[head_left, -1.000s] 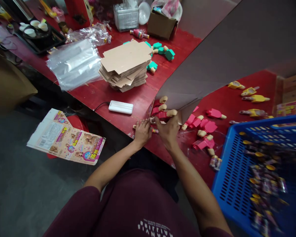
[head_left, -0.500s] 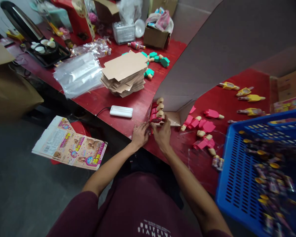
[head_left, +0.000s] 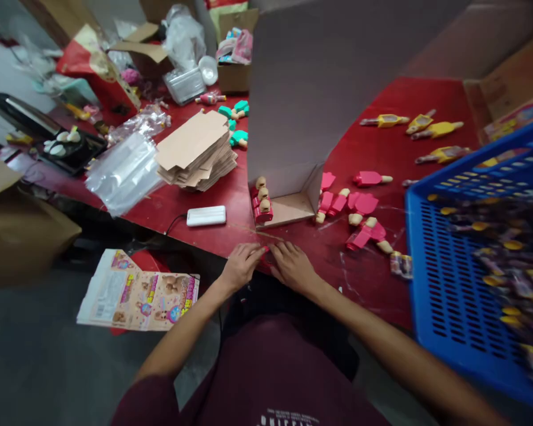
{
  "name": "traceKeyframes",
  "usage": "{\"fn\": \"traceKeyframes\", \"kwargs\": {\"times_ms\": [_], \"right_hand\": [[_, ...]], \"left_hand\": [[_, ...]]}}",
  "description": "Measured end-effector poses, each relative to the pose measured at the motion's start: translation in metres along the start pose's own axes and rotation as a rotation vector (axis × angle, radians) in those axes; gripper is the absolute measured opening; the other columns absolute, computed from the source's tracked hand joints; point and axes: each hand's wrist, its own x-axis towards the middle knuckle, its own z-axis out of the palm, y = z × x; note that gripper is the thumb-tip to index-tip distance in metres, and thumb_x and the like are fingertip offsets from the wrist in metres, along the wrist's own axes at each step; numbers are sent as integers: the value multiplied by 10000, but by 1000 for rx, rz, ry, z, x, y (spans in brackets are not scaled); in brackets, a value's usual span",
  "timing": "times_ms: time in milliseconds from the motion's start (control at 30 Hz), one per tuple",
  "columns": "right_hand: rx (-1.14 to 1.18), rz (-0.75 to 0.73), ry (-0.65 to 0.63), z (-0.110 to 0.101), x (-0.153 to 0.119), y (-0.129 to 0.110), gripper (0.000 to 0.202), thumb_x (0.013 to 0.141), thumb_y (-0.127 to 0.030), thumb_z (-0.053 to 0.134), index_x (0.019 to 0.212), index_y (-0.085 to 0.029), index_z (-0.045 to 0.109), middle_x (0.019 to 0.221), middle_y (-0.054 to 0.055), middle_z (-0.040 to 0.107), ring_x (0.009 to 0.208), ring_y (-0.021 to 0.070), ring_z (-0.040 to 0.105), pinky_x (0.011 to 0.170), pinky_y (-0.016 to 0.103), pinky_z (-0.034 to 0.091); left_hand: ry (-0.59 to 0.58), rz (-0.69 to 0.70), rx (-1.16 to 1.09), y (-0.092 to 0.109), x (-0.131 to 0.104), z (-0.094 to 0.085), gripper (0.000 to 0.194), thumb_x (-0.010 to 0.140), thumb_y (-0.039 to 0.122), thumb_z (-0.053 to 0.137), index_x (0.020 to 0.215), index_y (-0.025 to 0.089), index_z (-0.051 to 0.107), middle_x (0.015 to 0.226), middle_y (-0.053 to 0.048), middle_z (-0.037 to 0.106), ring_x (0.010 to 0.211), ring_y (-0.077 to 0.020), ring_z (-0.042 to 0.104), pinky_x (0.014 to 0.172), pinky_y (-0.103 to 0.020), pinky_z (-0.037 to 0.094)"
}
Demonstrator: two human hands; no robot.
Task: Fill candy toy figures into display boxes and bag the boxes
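Note:
At the table's front edge, my left hand [head_left: 241, 265] has its fingers closed at a small pink piece [head_left: 265, 249], which is mostly hidden. My right hand [head_left: 294, 267] meets it from the other side, fingers bent and pressed at the same piece. Just beyond both hands stands an open cardboard box [head_left: 293, 210], its tall grey flap raised. Pink pieces with beige knobs [head_left: 263, 204] are lined up along the box's left inner wall. More pink bottle-shaped pieces [head_left: 363, 203] lie loose to the right of the box.
A stack of flat cardboard [head_left: 195, 148], clear plastic bags [head_left: 122, 174] and a white device [head_left: 206, 216] with a cable are at left. Green pieces [head_left: 238, 138] lie behind the stack. Yellow pieces [head_left: 437, 129] and a blue basket [head_left: 430, 284] of wrapped items are at right.
Both hands have drawn back from the box's front left corner toward me and the table edge. The camera view has turned, so the box appears further left.

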Motion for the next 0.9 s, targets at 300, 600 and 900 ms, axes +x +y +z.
{"fn": "traceKeyframes", "kwargs": {"times_ms": [300,600,900], "right_hand": [[483,677,736,-55,55,71,408,781,-488,638,1003,-196,458,836,45,593,727,206,567,680,364,487],[379,692,686,-15,122,77,427,802,-434,645,1042,-152,432,974,137,593,870,277,592,750,418,485],[129,558,362,-13,126,60,291,956,-328,469,1136,-100,485,1061,180,562,822,253,601,644,336,460]], "left_hand": [[7,-93,-2,31,65,64,486,922,275,493,1376,108,446,1389,-209,527,1337,-310,463,1102,-516,402],[-284,-225,204,34,92,96,581,934,418,477,1401,74,438,1487,-176,434,1453,-337,261,1182,-547,239],[-330,-258,146,34,88,94,549,845,340,587,1334,97,538,1373,-180,546,1352,-359,401,1161,-557,259]]}}
